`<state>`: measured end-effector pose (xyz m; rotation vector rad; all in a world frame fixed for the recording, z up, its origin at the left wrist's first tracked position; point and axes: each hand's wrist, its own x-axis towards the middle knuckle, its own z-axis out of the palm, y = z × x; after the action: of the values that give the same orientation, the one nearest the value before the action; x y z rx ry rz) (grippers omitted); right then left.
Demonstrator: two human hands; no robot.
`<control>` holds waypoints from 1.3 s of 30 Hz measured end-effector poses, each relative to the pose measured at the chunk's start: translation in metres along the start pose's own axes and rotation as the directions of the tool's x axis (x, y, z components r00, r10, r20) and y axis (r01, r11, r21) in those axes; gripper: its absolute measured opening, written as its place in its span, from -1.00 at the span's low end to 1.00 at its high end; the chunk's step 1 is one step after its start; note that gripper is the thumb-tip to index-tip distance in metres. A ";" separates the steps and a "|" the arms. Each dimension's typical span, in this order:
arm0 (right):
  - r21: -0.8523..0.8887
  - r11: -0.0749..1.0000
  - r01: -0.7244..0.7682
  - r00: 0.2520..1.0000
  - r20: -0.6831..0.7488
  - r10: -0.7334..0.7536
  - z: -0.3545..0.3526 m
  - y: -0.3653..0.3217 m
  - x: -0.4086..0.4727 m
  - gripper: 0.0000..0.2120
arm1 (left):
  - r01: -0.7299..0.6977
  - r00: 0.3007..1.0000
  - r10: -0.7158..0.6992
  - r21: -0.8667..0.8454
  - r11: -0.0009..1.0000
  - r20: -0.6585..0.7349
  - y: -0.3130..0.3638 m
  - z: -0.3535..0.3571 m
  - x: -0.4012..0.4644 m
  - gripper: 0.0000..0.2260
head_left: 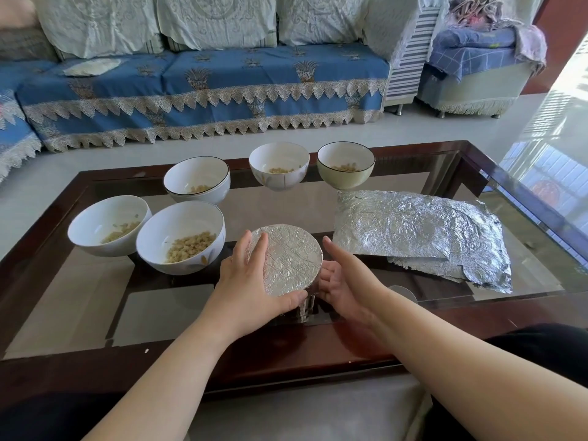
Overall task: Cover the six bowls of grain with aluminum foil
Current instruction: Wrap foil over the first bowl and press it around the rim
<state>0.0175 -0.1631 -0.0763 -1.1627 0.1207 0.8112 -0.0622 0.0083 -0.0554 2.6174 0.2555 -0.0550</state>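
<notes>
Glass tops my desk (413,313), set in a dark reddish-brown wooden frame, and through it a lower shelf shows dimly. Beyond it a pale, glossy tiled floor (445,128) runs to a sofa (203,87) draped in blue cloth with a lace fringe, pale lace covers hanging over its back cushions. An armchair (471,74) heaped with blue checked fabric stands at the far right.

Near my edge of the desk sits the foil-covered bowl (288,259), its top a flat, crinkled silver disc. My left hand (248,281) wraps its left side, fingers (254,246) curled over the rim and thumb pressed along the near edge. My right hand (343,278) cups the right side, palm turned inward and fingers loosely spread, touching the foil skirt just below the rim.

Five uncovered bowls (181,237) of pale grain stand to the left and behind: two just beside the covered one, three further back in a loose row. A stack of crumpled foil sheets (420,230) lies flat at the right, apart from the bowls.

My hands and the foil hide the covered bowl's body, so I cannot tell its colour or contents. How many sheets lie in the stack is hard to make out. My dark-clad knees are cut off at the bottom corners.
</notes>
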 end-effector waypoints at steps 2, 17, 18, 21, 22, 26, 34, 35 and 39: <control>-0.031 0.999 0.009 0.999 -0.031 -0.010 -0.001 -0.001 0.004 -0.51 | 0.013 1.000 -0.013 -0.016 1.000 -0.005 0.000 0.001 0.000 0.11; -0.593 0.770 0.235 0.940 -0.063 -0.336 -0.011 -0.004 -0.003 -0.57 | 0.045 0.999 -0.045 -0.018 0.999 0.009 0.004 -0.011 -0.005 0.14; -0.606 0.755 0.252 0.923 -0.083 -0.375 -0.009 0.002 -0.006 -0.61 | 0.057 0.998 -0.057 0.002 0.998 -0.006 0.007 -0.009 -0.008 0.16; -0.544 0.777 0.318 0.870 -0.158 -0.467 -0.007 0.019 -0.009 -0.65 | 0.101 0.994 -0.099 0.042 0.994 -0.049 0.015 -0.003 -0.014 0.21; -0.517 0.787 0.337 0.860 -0.171 -0.481 -0.007 0.023 -0.010 -0.70 | 0.113 0.992 -0.110 0.049 0.992 -0.055 0.017 -0.002 -0.015 0.21; -0.448 0.814 0.369 0.842 -0.210 -0.497 -0.001 0.041 -0.010 -0.86 | 0.121 0.990 -0.117 0.050 0.991 -0.074 0.018 0.002 -0.017 0.19; -0.348 0.868 0.355 0.797 -0.372 -0.476 0.008 0.042 -0.002 -0.81 | 0.113 0.985 -0.112 0.004 0.994 -0.133 0.019 0.012 -0.013 0.10; -0.347 0.875 0.337 0.800 -0.384 -0.461 0.007 0.042 -0.001 -0.80 | 0.112 0.985 -0.112 0.000 0.994 -0.132 0.018 0.012 -0.012 0.09; -0.317 0.905 0.284 0.809 -0.427 -0.404 0.010 0.039 0.004 -0.74 | 0.115 0.985 -0.115 -0.008 0.993 -0.130 0.019 0.011 -0.011 0.08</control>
<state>-0.0069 -0.1466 -0.1041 -1.5501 0.2207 0.1931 -0.0691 -0.0151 -0.0552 2.6070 0.4529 0.0766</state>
